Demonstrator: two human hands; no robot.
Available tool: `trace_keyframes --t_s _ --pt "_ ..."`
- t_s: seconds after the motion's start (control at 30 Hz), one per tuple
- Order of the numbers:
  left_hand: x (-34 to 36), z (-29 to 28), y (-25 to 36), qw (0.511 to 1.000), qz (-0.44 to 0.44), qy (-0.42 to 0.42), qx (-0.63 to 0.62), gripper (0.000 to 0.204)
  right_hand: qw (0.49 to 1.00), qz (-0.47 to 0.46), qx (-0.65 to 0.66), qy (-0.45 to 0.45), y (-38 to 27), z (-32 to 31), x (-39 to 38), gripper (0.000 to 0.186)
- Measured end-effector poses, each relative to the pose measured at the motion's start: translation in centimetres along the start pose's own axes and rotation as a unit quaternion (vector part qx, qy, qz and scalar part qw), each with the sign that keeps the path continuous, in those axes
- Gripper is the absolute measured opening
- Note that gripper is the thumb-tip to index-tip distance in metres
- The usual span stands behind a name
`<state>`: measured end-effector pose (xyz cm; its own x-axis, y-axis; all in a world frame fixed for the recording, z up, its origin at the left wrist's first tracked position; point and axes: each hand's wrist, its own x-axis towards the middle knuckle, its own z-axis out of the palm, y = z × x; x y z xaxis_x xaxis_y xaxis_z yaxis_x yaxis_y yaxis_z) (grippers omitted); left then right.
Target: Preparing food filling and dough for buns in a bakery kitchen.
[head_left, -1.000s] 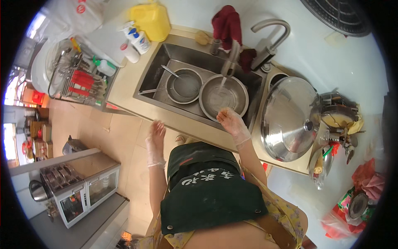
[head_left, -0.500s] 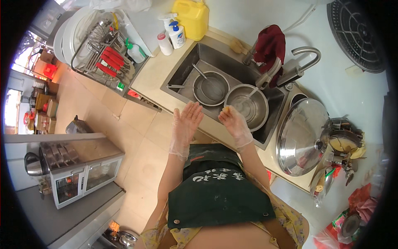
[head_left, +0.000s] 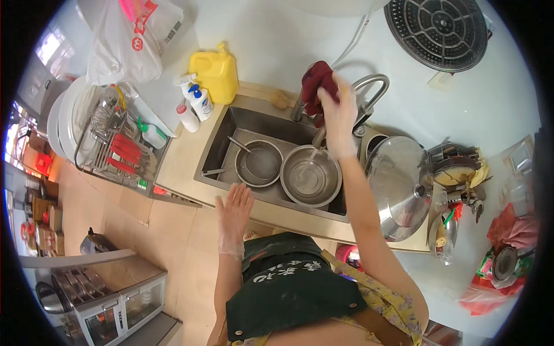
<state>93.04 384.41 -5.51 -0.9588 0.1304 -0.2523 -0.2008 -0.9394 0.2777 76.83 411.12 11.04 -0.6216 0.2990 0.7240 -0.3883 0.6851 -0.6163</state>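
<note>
My left hand [head_left: 233, 216], in a clear plastic glove, is open with fingers spread, just in front of the sink's near rim [head_left: 259, 199]. My gloved right hand [head_left: 340, 118] reaches up to a dark red cloth [head_left: 314, 81] draped beside the curved tap [head_left: 375, 81]; motion blurs its fingers, so whether they grip the cloth is unclear. In the sink, a steel bowl [head_left: 265, 170] holds a utensil and cloudy liquid. To its right a second steel bowl [head_left: 306, 187] sits beneath a spout, with what looks like running water falling into it.
A yellow jug [head_left: 216, 78] and pump bottles [head_left: 202, 105] stand behind left. A dish rack [head_left: 124, 153] is left of the counter. A large domed steel lid [head_left: 392, 190] and a utensil holder [head_left: 456, 173] sit right. A glass-fronted cabinet [head_left: 138, 305] stands lower left.
My right hand has risen from the sink's front edge up to the red cloth. My left hand stays low and open. The camera's view has shifted.
</note>
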Motion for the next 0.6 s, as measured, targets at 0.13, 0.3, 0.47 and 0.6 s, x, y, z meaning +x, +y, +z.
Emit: trace_keyframes --t_s 0.13,0.3,0.47,0.6 --pt "-0.3 0.6 -0.9 1.000 -0.004 0.000 0.002 0.065 0.984 0.079 -0.127 -0.099 3.7 2.6 5.6 0.049" --pt "0.7 1.7 -1.1 0.998 0.003 -0.016 0.058 0.066 0.948 0.135 -0.207 -0.203 6.0 4.3 5.8 0.050" --pt "4.6 8.3 0.9 0.990 0.005 -0.041 0.138 0.072 0.979 0.077 -0.114 -0.152 -1.6 1.4 3.2 0.033" --pt "7.0 11.7 0.1 0.998 -0.029 -0.043 0.045 0.077 0.972 -0.038 0.037 -0.230 -6.6 0.5 -4.6 0.036"
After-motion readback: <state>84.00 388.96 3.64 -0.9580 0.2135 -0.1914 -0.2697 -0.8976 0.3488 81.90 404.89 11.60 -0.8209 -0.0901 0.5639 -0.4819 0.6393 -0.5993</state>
